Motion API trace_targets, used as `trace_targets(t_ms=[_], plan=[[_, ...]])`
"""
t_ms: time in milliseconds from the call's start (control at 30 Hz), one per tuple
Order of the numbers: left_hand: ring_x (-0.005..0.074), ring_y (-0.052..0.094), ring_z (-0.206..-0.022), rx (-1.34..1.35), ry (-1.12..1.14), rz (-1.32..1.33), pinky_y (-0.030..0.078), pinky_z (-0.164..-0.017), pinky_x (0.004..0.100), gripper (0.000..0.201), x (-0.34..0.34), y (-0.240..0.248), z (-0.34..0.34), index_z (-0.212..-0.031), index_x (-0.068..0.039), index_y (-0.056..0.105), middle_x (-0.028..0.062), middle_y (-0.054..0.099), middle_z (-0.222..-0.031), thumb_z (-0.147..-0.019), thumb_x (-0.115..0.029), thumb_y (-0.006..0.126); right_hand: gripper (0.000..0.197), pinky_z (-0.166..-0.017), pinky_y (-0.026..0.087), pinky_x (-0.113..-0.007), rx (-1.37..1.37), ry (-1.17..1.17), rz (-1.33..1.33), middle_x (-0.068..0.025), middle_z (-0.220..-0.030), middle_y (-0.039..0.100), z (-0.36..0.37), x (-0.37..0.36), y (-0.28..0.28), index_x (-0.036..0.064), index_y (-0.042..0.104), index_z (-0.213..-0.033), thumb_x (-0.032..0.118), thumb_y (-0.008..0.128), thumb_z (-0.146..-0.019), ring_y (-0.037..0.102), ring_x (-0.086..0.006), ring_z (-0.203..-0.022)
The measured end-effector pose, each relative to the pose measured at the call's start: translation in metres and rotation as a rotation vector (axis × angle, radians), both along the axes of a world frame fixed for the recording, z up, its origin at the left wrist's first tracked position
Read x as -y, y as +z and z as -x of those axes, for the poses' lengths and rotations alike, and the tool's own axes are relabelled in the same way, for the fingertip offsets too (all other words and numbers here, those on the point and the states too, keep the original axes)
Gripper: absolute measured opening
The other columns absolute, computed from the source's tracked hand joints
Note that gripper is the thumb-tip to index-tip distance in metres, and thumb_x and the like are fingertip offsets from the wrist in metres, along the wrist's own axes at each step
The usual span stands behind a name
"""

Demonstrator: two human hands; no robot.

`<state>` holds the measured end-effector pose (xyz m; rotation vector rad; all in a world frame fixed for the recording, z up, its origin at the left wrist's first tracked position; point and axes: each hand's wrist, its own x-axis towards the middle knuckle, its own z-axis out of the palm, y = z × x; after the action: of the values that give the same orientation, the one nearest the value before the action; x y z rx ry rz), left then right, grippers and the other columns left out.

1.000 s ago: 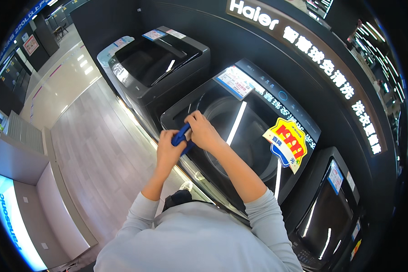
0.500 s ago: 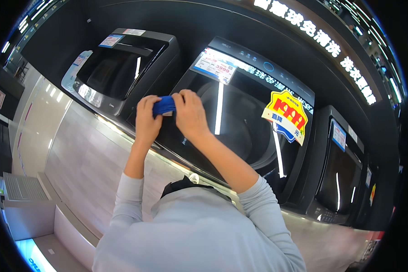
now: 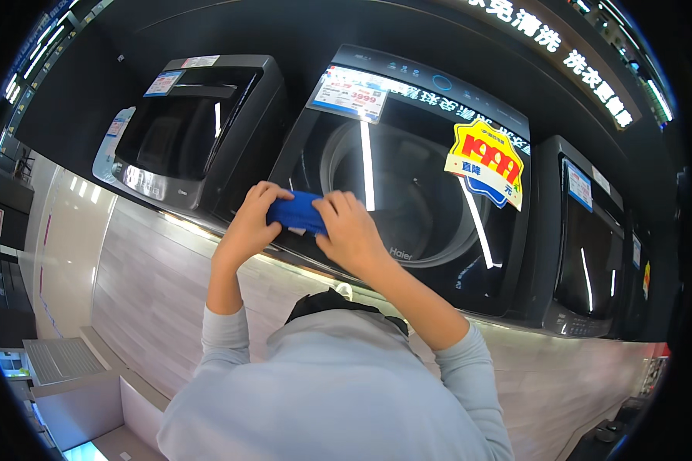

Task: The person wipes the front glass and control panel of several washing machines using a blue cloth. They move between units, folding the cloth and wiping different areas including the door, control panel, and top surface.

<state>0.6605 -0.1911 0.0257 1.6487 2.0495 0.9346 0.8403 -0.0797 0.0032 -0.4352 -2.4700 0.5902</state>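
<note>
A blue folded cloth is stretched between my two hands, over the front left corner of a black top-loading washing machine. My left hand grips its left end, fingers over the top and thumb below. At the other end, my right hand closes on it in the same way. The machine's dark glass lid is down. On the lid lie a price card at the back left and a yellow starburst sign at the right.
Another top-loading washer stands to the left, with a price card on it. A third washer is on the right. Behind them rises a black display wall. Pale wood-look floor runs along the front.
Both hands have come nearer and slightly right with the cloth, which now shows a broader face. The view has shifted, so the machines sit differently in the picture.
</note>
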Motion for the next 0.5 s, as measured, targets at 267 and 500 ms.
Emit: trace_targets(t_ms=[267, 500], plan=[[0.0234, 0.057, -0.101, 0.183, 0.02, -0.041, 0.045, -0.091, 0.0333, 0.05, -0.01, -0.001, 0.023, -0.118, -0.006, 0.059, 0.0102, 0.059, -0.107, -0.069, 0.003, 0.056, 0.047, -0.081, 0.049, -0.04, -0.043, -0.039, 0.093, -0.0148, -0.1, 0.056, 0.007, 0.0, 0.001, -0.0003, 0.054, -0.116, 0.009, 0.069, -0.073, 0.058, -0.0319, -0.093], [0.0237, 0.061, -0.101, 0.496, 0.153, -0.119, 0.048, -0.093, 0.0344, 0.058, -0.073, -0.034, 0.056, -0.133, -0.003, 0.05, 0.0157, 0.063, -0.107, -0.08, -0.012, 0.072, 0.046, -0.09, 0.049, -0.043, -0.174, -0.285, 0.156, -0.0211, -0.115, 0.054, 0.035, -0.051, -0.019, 0.0002, 0.049, -0.123, 0.01, 0.068, -0.083, 0.058, -0.0397, -0.104]])
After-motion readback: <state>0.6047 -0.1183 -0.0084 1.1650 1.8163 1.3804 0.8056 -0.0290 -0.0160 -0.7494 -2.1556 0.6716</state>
